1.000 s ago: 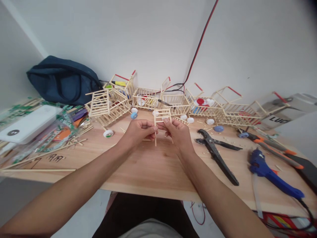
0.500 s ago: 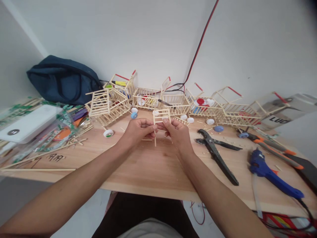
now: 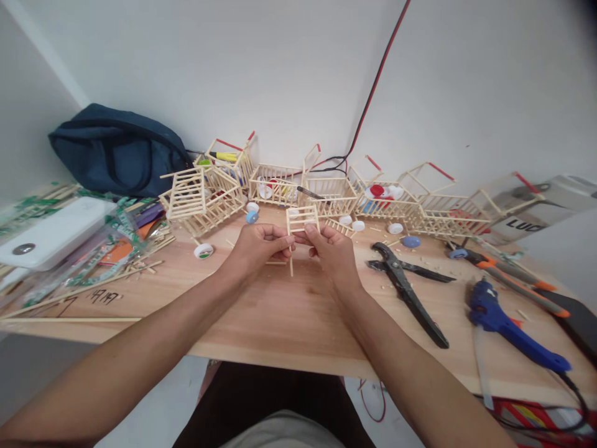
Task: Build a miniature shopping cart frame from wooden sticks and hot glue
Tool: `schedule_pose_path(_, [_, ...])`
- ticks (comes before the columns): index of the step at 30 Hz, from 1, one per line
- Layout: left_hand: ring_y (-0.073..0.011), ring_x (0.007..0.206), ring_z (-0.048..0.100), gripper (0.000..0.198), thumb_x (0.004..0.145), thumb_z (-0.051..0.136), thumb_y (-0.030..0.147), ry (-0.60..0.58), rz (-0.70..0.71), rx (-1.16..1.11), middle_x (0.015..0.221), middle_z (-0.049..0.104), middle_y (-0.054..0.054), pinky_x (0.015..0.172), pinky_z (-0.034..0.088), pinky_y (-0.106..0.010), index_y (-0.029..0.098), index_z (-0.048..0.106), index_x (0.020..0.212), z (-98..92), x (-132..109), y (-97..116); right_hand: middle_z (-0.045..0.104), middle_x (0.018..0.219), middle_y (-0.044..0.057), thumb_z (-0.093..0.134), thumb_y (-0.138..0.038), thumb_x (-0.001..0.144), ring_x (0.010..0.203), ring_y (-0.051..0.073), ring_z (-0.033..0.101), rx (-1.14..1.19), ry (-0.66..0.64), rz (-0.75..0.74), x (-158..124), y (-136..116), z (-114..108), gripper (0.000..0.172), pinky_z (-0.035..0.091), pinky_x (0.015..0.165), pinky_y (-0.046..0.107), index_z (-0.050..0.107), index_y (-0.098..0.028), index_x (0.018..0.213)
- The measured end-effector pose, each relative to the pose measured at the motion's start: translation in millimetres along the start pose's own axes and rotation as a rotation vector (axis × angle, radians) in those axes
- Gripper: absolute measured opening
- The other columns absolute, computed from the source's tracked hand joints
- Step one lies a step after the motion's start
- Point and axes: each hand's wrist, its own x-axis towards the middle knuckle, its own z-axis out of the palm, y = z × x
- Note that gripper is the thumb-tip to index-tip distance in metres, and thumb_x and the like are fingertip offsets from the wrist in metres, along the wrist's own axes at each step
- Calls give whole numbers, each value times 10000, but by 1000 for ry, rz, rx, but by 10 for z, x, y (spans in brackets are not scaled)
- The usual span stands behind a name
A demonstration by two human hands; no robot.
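Observation:
Between my two hands is a small ladder-like frame of thin wooden sticks [image 3: 303, 219], held upright above the table. My left hand [image 3: 265, 244] pinches its left upright with thumb and fingers. On the other side my right hand [image 3: 329, 244] grips the frame's right edge, thumb in front. Several rungs show above my fingers, and one stick end hangs below them. Behind the hands stand several small stick-built carts [image 3: 329, 194] with red-tipped handles. A flat slatted stick panel [image 3: 339, 228] lies just behind my right hand, partly hidden.
To the right lie black-handled cutters [image 3: 403, 292], a blue glue gun [image 3: 510, 326] and orange-grey pliers [image 3: 522, 283]. Bottle caps [image 3: 204, 251] and stick scraps dot the wooden table [image 3: 289, 330]. At left are a white power bank [image 3: 58, 233], plastic packets and a dark blue bag [image 3: 121, 152].
Both hands keep the same grip on the stick frame. The view has shifted very slightly; nothing was let go or picked up.

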Motion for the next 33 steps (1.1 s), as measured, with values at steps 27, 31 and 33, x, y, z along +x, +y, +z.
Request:
schedule_pose_path(27, [-88, 519, 585, 255, 620, 797, 285, -41, -11, -2, 581, 644, -21, 590, 529, -236, 105, 632, 692, -8, 3, -13, 754, 865, 68, 613, -443, 782, 780, 179, 705, -10, -10, 3, 9, 13, -13, 259, 372, 509, 227, 663, -190, 813])
schedule_pose_path(31, [-91, 516, 585, 294, 585, 818, 308, -33, -5, -8, 574, 644, -20, 584, 529, -237, 103, 631, 683, -7, 1, -14, 754, 849, 66, 618, -424, 782, 757, 175, 705, 2, 0, 5, -1, 8, -1, 239, 374, 519, 234, 661, -189, 793])
schedule_pose_path(33, [-91, 514, 585, 302, 578, 821, 313, -34, -4, -9, 576, 646, -21, 583, 530, -237, 101, 633, 684, -10, 3, -18, 754, 839, 66, 623, -410, 783, 746, 172, 704, 8, 6, 7, -8, 1, 3, 226, 373, 522, 235, 659, -187, 791])
